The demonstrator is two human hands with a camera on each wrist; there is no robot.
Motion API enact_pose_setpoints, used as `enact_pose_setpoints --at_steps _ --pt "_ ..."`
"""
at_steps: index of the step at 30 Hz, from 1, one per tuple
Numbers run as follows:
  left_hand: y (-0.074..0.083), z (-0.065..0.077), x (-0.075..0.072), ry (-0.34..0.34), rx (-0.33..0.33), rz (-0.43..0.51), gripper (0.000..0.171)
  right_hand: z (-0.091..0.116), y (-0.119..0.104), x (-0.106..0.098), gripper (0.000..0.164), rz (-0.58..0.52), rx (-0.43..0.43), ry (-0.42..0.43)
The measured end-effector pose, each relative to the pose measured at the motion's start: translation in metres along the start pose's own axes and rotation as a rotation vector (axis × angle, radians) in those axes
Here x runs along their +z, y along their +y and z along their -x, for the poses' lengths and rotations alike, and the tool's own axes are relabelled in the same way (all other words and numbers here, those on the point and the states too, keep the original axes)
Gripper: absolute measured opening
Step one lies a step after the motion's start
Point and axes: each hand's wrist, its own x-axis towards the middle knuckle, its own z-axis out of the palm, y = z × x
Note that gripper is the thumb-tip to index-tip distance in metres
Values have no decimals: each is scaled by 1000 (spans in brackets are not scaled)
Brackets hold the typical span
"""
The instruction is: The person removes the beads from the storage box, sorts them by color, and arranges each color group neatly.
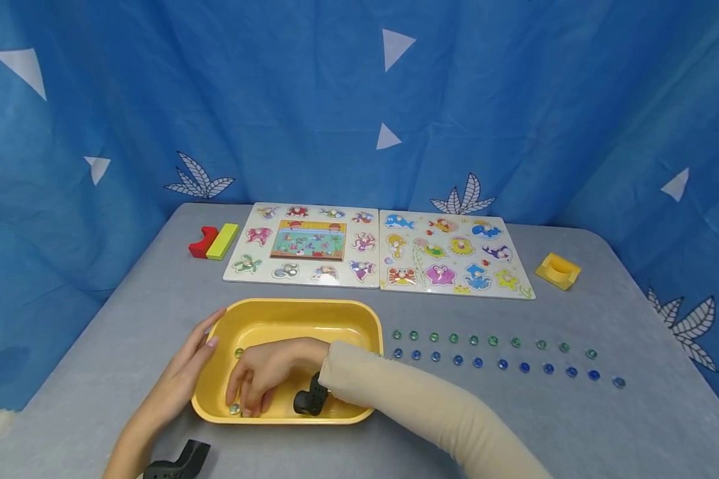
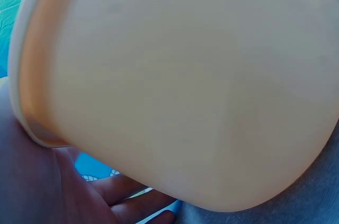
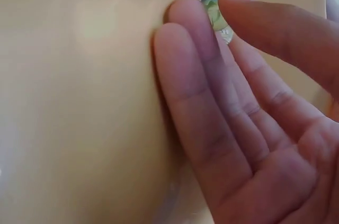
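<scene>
A yellow plastic tray (image 1: 302,303) stands at the front of the table. My left hand (image 1: 180,376) rests along its left side, thumb at the rim and fingers stretched along the outer wall. In the left wrist view, the tray's pale side (image 2: 175,86) hides part of those fingers. My right hand (image 1: 266,372) reaches down inside the tray, fingers bent toward the floor at its front left. A clear, greenish glass bead (image 3: 213,11) shows between thumb and fingertips; I cannot tell whether they grip it. Another greenish bead (image 1: 239,352) lies near the tray's left wall.
To the right run a row of green glass beads (image 1: 474,340) and a row of blue ones (image 1: 478,362). Two peg puzzle boards (image 1: 362,273) lie behind the tray. Red (image 1: 202,243) and lime blocks (image 1: 222,241) sit at back left, a yellow arch block (image 1: 558,271) at right.
</scene>
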Motion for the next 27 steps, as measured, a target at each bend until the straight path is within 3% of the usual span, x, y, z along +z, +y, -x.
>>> enact_pose_setpoints --at_steps 6,12,17,21,27 --pt "0 0 -1 -6 10 -20 45 4 -3 -2 26 -11 -27 20" --pt "1 0 0 -5 -18 -34 47 30 -9 -24 23 -28 -171 88" --pt "1 -1 1 -1 -38 -44 48 75 -7 -51 23 -42 -304 224" --pt "0 -1 1 1 -30 -31 48 120 8 -70 24 -58 -382 362" --pt "-1 -1 1 7 -14 -17 47 198 48 -86 29 -91 -350 631"
